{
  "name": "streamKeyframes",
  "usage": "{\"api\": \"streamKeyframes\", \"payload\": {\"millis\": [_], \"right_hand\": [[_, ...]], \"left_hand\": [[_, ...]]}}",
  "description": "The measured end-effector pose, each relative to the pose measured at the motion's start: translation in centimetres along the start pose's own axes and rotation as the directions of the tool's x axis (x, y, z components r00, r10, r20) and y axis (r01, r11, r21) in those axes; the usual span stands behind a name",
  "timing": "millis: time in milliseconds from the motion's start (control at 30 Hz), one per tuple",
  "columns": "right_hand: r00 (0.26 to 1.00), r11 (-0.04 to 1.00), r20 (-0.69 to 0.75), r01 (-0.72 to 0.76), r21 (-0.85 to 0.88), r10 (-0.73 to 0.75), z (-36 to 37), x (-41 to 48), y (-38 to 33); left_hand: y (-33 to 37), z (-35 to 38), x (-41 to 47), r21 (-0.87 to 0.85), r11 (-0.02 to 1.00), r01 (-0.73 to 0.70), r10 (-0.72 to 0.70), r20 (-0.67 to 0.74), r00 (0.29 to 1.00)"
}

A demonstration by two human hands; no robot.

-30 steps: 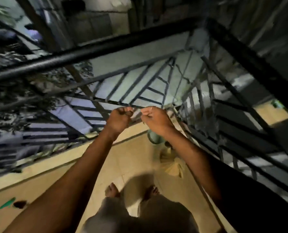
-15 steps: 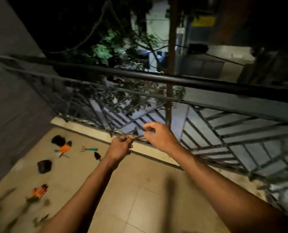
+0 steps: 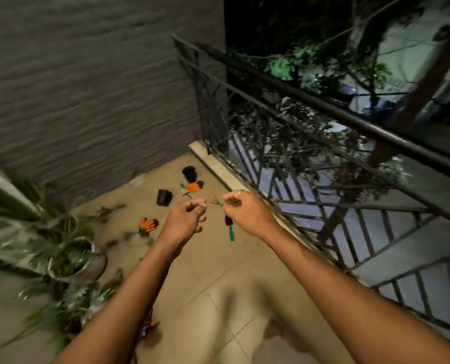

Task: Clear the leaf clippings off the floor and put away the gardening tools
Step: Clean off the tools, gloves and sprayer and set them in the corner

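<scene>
Both my hands are raised at chest height over the tiled balcony floor [image 3: 218,298]. My left hand [image 3: 187,219] is a closed fist. My right hand [image 3: 245,211], with a ring on one finger, has its fingers curled in, and I see nothing in either hand. On the floor beyond them lie a teal-handled trowel [image 3: 229,228], a small hand rake [image 3: 215,202], an orange and black tool [image 3: 193,186] and orange gloves [image 3: 148,225]. Blurred leaf clippings [image 3: 113,210] are scattered on the tiles near the gloves.
Two black pots [image 3: 189,173] [image 3: 164,197] stand near the far corner. Potted plants [image 3: 74,258] crowd the left side. A grey wall [image 3: 87,88] closes the far end. A dark metal railing [image 3: 310,132] runs along the right, with tree branches beyond.
My view has swung left from the railing to the balcony corner, bringing the tools, pots and plants into sight. My hands have moved slightly apart and stay curled.
</scene>
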State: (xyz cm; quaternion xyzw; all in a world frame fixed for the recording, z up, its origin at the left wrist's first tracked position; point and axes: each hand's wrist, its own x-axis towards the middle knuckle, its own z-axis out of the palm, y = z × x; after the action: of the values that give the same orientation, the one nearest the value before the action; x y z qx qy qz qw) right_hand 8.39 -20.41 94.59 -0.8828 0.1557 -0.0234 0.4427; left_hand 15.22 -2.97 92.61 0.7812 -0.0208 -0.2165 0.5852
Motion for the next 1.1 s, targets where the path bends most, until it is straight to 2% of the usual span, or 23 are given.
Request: {"api": "streamKeyframes", "payload": {"millis": [233,367,533,733,867,1033,1100], "right_hand": [[0.978,0.991,0.157,0.135,0.021,-0.137,3.6,10.5,-2.8],[0.959,0.984,0.222,0.176,0.027,-0.178,3.9,17.4,-3.6],[0.895,0.971,0.394,0.238,-0.017,-0.212,6.8,23.2,-4.9],[0.755,0.963,0.623,0.269,-0.013,-0.203,16.1,26.2,-7.7],[0.657,0.965,0.748,0.244,-0.095,-0.093,23.1,26.2,-7.5],[0.493,0.951,0.87,0.257,-0.171,0.023,33.3,26.5,-5.0],[0.424,0.948,0.903,0.25,-0.197,0.076,39.6,26.6,-1.9]], "left_hand": [[-1.1,-4.6,5.7,-0.088,0.989,0.115,-0.129,-0.182,0.975],[-1.1,-5.3,9.7,-0.139,0.983,0.12,-0.153,-0.257,0.954],[-2.4,-6.6,12.1,-0.247,0.954,0.168,-0.251,-0.36,0.899],[-7.3,-10.9,13.2,-0.379,0.885,0.269,-0.429,-0.443,0.787],[-12.1,-12.9,13.4,-0.499,0.795,0.345,-0.557,-0.376,0.74],[-22.5,-14.6,15.2,-0.612,0.671,0.419,-0.688,-0.303,0.659],[-29.3,-14.6,16.7,-0.622,0.642,0.448,-0.721,-0.292,0.628]]}}
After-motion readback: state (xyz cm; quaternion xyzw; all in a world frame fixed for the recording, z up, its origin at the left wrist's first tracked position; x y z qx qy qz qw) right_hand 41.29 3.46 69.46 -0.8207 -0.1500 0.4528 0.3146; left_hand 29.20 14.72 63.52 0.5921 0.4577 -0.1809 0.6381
